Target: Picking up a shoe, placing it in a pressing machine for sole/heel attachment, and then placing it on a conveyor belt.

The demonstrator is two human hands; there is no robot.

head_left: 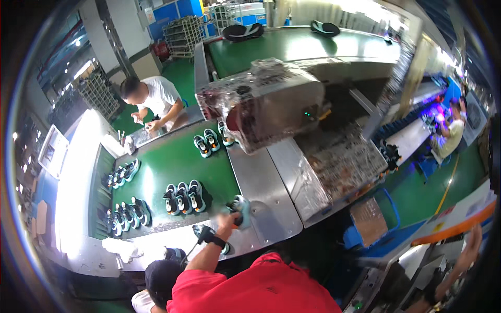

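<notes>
Shoe (243,209), six o'clock of view, is gripped by left hand (226,225) over metal tabletop (271,211); judged light, flexible, best held at heel. Right hand (471,248), four o'clock, is extended, unclenched, by orange bar (454,225); contact unclear. Left fingertips blurred.

No lettering or numbers legible
The red shirt (255,289) bears a small dark mark, too tiny to make out. A yellow patch (437,227) on the pale machine (412,255) at the lower right is blurred, and the light-framed panel (54,151) at the far left is too small and glary to read. The pale box (150,15) on the pillar (122,26) shows only indistinct marks.
</notes>
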